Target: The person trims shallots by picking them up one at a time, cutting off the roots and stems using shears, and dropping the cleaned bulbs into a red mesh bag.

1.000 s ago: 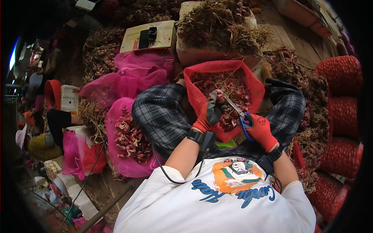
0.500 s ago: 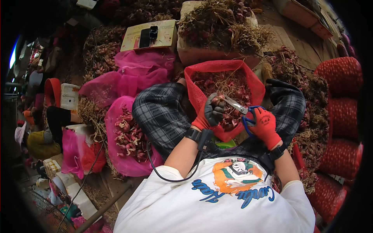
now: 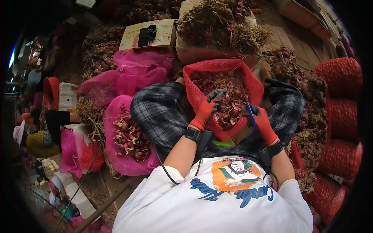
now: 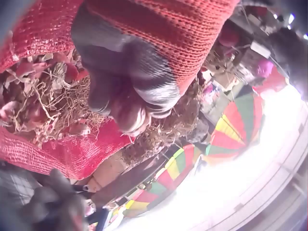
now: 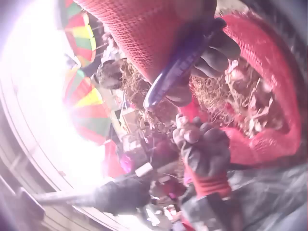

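Note:
The left hand (image 3: 206, 110), in a red glove with dark grey palm and fingers, is over the near left rim of a red mesh bag (image 3: 194, 95). Its curled fingers pinch a shallot bulb (image 4: 131, 115), clear in the left wrist view. Gloved alike, the right hand (image 3: 262, 123) grips the blue handle (image 3: 252, 116) of scissors near the bag's right rim. Their blades point away from the body, apart from the left hand; whether they are parted cannot be told. Shallots and dry roots (image 3: 229, 105) lie inside the bag.
A pink mesh bag of shallots (image 3: 130, 136) lies left of the crossed legs. Beyond the red bag stands a foam box (image 3: 194, 54) piled with dried shallots. A phone (image 3: 143, 37) rests on a board. Full red sacks (image 3: 340, 77) are stacked at the right.
The scissors have swung away from the left hand and now point forward. The left hand has turned, its fingers moving up and right over the bag. The right hand has shifted slightly left.

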`<state>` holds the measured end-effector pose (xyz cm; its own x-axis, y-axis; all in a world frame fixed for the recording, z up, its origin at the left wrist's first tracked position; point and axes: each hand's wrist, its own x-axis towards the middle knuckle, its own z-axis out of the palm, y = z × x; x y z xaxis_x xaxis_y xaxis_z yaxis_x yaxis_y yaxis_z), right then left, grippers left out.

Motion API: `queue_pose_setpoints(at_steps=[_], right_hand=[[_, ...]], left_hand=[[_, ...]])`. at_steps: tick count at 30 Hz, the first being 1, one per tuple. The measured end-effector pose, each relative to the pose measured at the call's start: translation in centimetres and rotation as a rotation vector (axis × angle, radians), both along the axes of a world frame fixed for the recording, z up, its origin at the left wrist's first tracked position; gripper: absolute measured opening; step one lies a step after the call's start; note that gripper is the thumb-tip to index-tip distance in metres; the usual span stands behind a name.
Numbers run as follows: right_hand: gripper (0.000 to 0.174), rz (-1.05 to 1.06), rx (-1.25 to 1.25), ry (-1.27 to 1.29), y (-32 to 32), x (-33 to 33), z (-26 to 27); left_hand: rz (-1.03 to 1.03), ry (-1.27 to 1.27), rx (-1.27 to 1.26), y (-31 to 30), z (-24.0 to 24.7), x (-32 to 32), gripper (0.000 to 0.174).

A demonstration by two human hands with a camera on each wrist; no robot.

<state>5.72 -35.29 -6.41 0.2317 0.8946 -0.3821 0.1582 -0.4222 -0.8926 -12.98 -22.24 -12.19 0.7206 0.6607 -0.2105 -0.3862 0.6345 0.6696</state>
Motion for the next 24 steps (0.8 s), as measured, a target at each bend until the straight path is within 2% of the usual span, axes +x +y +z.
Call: queue_pose_setpoints(at_steps=[2, 4, 5, 8, 9, 11, 13, 14, 15, 17, 18, 20, 24], right_hand=[[0.029, -0.12, 0.027, 0.366, 1.4, -0.6, -0.7], [0.027, -0.127, 0.073, 0.442, 2.9, -1.8, -1.6], [0.025, -0.126, 0.096, 0.482, 3.2, -2.3, -2.1], [0.022, -0.151, 0.11, 0.576, 3.2, -3.2, -3.7], [0.022, -0.165, 0.107, 0.598, 2.9, -3.2, -4.7], [0.024, -0.13, 0.184, 0.459, 2.6, -3.8, -4.5], [0.025, -0.199, 0.185, 0.474, 2.5, -3.7, -4.4], [0.026, -0.286, 0.146, 0.559, 2.4, -3.6, -4.5], [0.026, -0.374, 0.106, 0.644, 2.4, -3.5, -4.5], [0.025, -0.305, 0.181, 0.478, 2.1, -3.0, -5.2], [0.025, -0.268, 0.218, 0.396, 2.2, -3.0, -5.1], [0.025, -0.224, 0.205, 0.445, 2.1, -3.2, -4.5], [0.021, -0.219, 0.092, 0.587, 2.2, -3.4, -4.2]], left_hand=[[-0.071, 0.048, 0.144, -0.5, -0.5, 0.3, 0.029], [-0.135, 0.022, 0.25, -0.9, -2.7, 0.2, 0.027], [-0.163, 0.088, 0.086, -1.3, -3.4, 0.0, 0.025], [-0.026, 0.463, 0.209, -1.7, -3.8, -0.1, 0.024], [0.032, 0.477, 0.214, -1.9, -6.0, -0.1, 0.024], [0.144, 0.501, 0.228, -2.4, -11.7, 0.2, 0.025], [0.143, 0.332, 0.153, -2.6, -10.3, 0.9, 0.025], [0.14, 0.247, 0.117, -2.6, -9.3, 1.3, 0.025], [0.101, 0.276, 0.187, -2.6, -8.6, 1.4, 0.023], [0.027, 0.337, 0.321, -2.9, -7.1, 1.5, 0.021], [0.003, 0.337, 0.274, -2.8, -6.6, 1.3, 0.019], [-0.043, 0.338, 0.178, -2.4, -5.8, 0.8, 0.017], [-0.02, 0.401, 0.256, -2.2, -6.4, 0.6, 0.016]])
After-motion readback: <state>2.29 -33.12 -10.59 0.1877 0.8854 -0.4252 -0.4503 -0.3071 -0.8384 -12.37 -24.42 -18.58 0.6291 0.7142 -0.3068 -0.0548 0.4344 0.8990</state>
